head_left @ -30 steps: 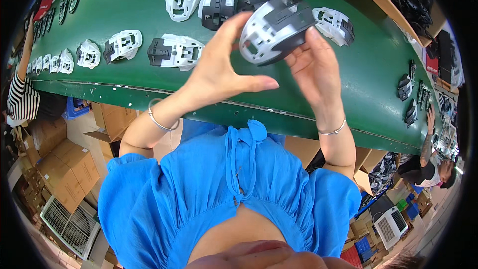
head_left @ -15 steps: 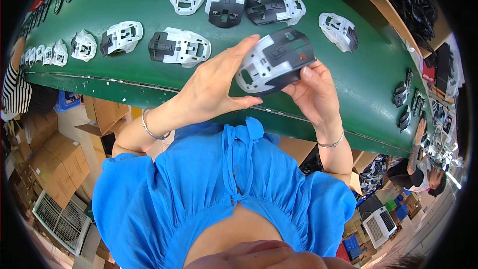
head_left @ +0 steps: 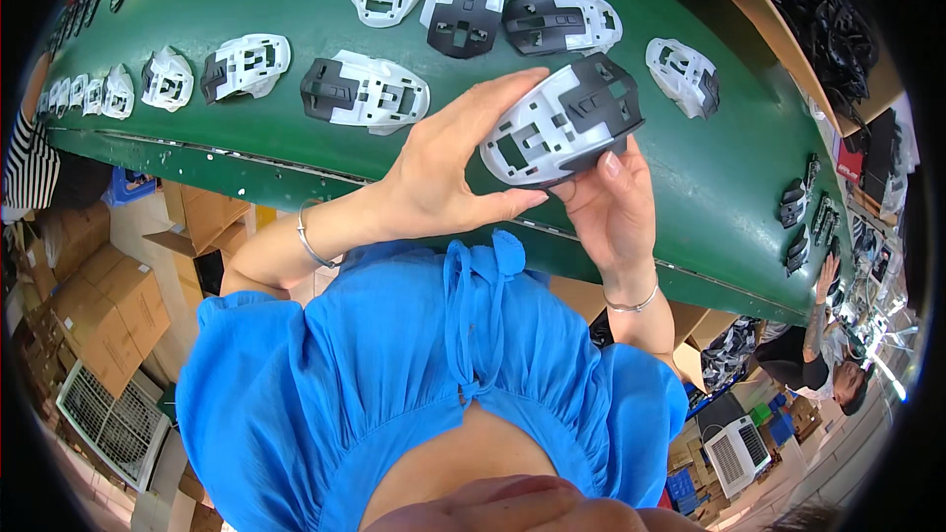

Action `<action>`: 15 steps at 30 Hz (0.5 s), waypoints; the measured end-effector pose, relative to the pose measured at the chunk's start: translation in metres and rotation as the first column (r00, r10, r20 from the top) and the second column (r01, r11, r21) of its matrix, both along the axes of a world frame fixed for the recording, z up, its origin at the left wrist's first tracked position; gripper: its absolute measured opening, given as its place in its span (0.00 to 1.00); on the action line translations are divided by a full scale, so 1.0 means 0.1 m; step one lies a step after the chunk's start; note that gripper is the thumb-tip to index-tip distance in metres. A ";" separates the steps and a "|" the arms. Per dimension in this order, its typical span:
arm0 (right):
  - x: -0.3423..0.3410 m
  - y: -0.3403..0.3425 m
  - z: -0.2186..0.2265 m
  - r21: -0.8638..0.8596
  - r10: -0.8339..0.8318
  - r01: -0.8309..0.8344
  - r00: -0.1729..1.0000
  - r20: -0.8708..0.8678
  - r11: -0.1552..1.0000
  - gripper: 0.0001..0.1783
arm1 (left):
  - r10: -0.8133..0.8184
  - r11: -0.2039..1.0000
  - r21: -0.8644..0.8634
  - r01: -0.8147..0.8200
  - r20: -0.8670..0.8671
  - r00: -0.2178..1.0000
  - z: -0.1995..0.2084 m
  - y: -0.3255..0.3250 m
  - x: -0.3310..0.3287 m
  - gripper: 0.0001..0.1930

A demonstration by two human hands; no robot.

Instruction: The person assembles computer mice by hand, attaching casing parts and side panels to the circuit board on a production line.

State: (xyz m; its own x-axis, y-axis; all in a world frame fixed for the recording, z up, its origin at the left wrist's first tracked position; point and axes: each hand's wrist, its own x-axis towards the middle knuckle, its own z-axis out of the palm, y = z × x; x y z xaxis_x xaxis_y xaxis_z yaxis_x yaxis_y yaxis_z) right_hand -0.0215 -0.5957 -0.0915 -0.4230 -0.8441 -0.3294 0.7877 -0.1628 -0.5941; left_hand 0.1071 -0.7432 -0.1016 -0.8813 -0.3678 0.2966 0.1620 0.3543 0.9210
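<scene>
Above the near edge of the green table, both hands hold a white-and-black plastic shell, with its cut-out top face up and tilted. My left hand closes round its white end, fingers along the far side and thumb along the near side. The black end rests in my right hand, whose thumb presses the near edge while the other fingers are mostly hidden beneath. Just left of my left hand lies a similar shell. Beyond the held piece are another shell, an upright one and a whiter one.
More shells line the green table toward the left. Dark parts lie at its right end, near another person's hand. A cardboard box of black parts borders the far right. Cartons stand on the floor at left.
The held shell has moved slightly right and its black end has turned a little. My right hand has shifted left and lower along its near side. The whole view has shifted slightly.
</scene>
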 end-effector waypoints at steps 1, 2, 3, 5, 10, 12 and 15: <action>0.02 0.01 -0.02 -0.012 -0.013 0.012 0.998 -0.055 1.000 0.22 | 0.015 0.998 -0.058 -0.018 -0.043 0.999 -0.01 0.00 0.00 0.39; 0.05 0.00 -0.04 -0.011 -0.016 0.015 0.998 -0.054 1.000 0.22 | 0.012 0.998 -0.056 -0.014 -0.042 0.999 -0.02 -0.01 0.00 0.39; 0.07 0.00 -0.06 -0.032 -0.047 0.045 0.996 -0.069 0.998 0.21 | 0.035 0.994 -0.096 -0.042 -0.077 0.996 -0.02 -0.02 -0.01 0.39; 0.09 -0.03 -0.07 -0.051 -0.082 0.078 0.993 -0.084 0.996 0.21 | 0.053 0.989 -0.132 -0.068 -0.113 0.992 -0.04 -0.04 -0.03 0.39; 0.15 -0.16 -0.04 -0.054 -0.213 0.208 0.969 -0.127 0.977 0.19 | 0.072 0.989 -0.121 -0.089 -0.137 0.988 -0.14 -0.11 -0.07 0.37; 0.14 -0.18 -0.06 -0.062 -0.213 0.206 0.965 -0.155 0.977 0.19 | 0.089 0.989 -0.104 -0.108 -0.172 0.981 -0.15 -0.11 -0.09 0.37; 0.21 -0.20 -0.11 -0.099 -0.220 0.203 0.955 -0.201 0.974 0.19 | 0.080 0.986 -0.135 -0.099 -0.141 0.987 -0.14 -0.13 -0.07 0.36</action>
